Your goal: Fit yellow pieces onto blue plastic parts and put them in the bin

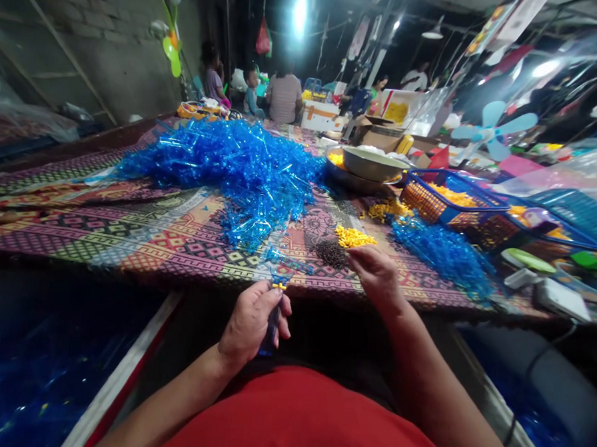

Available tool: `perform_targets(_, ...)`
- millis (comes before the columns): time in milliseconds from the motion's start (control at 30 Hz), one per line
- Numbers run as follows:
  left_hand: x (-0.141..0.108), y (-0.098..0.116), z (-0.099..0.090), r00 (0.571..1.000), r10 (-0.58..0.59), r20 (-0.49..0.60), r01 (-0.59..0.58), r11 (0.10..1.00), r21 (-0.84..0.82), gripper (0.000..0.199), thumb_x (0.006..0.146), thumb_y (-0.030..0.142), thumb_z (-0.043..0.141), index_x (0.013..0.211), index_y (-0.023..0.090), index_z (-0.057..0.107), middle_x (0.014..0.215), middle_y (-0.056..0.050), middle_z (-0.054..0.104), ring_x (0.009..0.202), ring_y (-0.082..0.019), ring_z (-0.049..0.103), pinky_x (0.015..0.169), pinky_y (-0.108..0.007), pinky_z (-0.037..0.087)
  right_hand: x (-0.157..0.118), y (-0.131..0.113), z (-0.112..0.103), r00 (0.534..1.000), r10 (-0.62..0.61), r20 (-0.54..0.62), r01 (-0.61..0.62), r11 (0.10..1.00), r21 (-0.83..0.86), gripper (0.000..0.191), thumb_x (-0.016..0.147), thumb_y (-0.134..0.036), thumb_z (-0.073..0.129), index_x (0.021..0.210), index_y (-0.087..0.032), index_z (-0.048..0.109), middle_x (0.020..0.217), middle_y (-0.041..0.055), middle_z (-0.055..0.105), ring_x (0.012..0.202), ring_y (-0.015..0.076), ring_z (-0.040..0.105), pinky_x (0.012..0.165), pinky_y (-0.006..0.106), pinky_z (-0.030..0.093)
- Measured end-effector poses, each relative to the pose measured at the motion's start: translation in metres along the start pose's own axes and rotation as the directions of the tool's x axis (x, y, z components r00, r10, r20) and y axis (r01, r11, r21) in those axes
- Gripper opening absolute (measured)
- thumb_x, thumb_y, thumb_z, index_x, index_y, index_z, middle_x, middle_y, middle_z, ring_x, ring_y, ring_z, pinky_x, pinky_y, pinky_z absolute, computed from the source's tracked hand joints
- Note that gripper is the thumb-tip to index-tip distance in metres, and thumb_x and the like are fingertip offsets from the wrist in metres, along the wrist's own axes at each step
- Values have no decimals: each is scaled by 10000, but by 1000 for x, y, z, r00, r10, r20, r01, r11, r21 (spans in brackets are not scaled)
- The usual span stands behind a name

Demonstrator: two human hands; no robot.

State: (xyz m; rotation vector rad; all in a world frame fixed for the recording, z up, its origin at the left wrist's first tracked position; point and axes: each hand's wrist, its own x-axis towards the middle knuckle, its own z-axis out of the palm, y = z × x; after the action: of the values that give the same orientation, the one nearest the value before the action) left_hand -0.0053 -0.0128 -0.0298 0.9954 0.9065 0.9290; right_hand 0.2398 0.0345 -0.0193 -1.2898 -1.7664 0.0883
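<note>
My left hand (253,318) is closed around a dark blue plastic piece (269,332), held upright just in front of the table edge. A small yellow plastic part (279,286) sits across its top by my thumb, with clear blue plastic showing above. My right hand (375,271) reaches over the table edge, fingers drawn together beside a small pile of yellow parts (354,238). A heap of tiny dark pieces (331,253) lies just left of those fingertips. Whether anything is between the fingertips is too small to tell.
A large heap of clear blue plastic pieces (232,160) covers the table's left and middle; a smaller blue heap (441,254) lies right. Beyond are metal bowls (374,164), a blue basket (454,208) of yellow parts, a fan (494,130) and a corded white box (562,299). People sit farther back.
</note>
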Motion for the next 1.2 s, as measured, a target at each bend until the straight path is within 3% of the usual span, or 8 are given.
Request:
perform_targets(167, 5, -6, 11, 996, -38, 78, 41, 998, -40, 231, 832, 373, 455, 765, 154, 487, 571, -3, 583, 360, -108, 524, 291, -172, 334, -21, 39, -25, 985, 117, 124, -93, 979, -184, 180, 811, -314, 553, 751, -177, 653, 714, 55, 634, 672, 173, 586, 636, 289, 454)
perform_targets(267, 7, -9, 15, 992, -36, 122, 45, 997, -68, 220, 829, 374, 473, 816, 155, 491, 705, -23, 610, 411, -110, 563, 305, -177, 358, -29, 49, -34, 988, 128, 90, -98, 955, -281, 185, 824, -309, 535, 776, -181, 661, 760, 62, 640, 706, 177, 590, 666, 287, 449)
perform_targets(400, 7, -12, 18, 992, -41, 118, 49, 997, -61, 230, 833, 380, 478, 843, 152, 497, 676, -22, 599, 430, -115, 574, 318, -173, 360, -36, 65, -50, 985, 165, 43, -139, 923, -359, 185, 825, -309, 533, 800, -186, 669, 810, 69, 653, 764, 197, 595, 706, 304, 450)
perform_targets(567, 6, -16, 28, 987, -65, 146, 67, 998, -12, 262, 831, 410, 474, 789, 152, 496, 614, -16, 583, 395, -107, 544, 306, -167, 327, -41, 70, -48, 980, 146, 132, -75, 897, -435, 203, 844, -311, 512, 818, -196, 677, 831, 69, 631, 801, 200, 570, 705, 294, 435)
perform_targets(733, 1, -10, 35, 993, 3, 122, -18, 992, 123, 297, 858, 428, 422, 771, 156, 503, 525, -1, 556, 352, -84, 478, 319, -166, 308, -35, 52, -32, 976, 93, 197, 18, 866, -500, 238, 860, -242, 486, 678, -174, 624, 736, 75, 575, 760, 203, 532, 659, 290, 409)
perform_targets(867, -5, 1, 34, 996, 70, 54, -83, 949, 305, 311, 881, 426, 375, 757, 167, 495, 493, 13, 529, 367, -86, 461, 350, -174, 327, -35, 9, -20, 986, -70, 149, 86, 990, -107, 121, 873, -228, 486, 831, -170, 583, 731, 44, 591, 682, 159, 546, 638, 268, 432)
perform_targets(967, -9, 8, 35, 991, 133, 30, -133, 896, 424, 292, 886, 405, 380, 749, 173, 494, 502, 23, 502, 406, -85, 469, 401, -179, 354, -38, -31, -9, 969, -192, 155, 174, 977, 126, 85, 878, -212, 489, 855, -186, 567, 738, 25, 601, 675, 138, 557, 627, 247, 443)
perform_targets(1200, -12, 11, 36, 977, 208, 50, -205, 843, 497, 247, 881, 357, 402, 732, 184, 498, 572, 21, 505, 451, -91, 475, 459, -202, 361, -37, -62, 6, 939, -309, 152, 272, 937, 221, 78, 882, -194, 490, 865, -185, 565, 751, 29, 605, 685, 129, 553, 638, 245, 449)
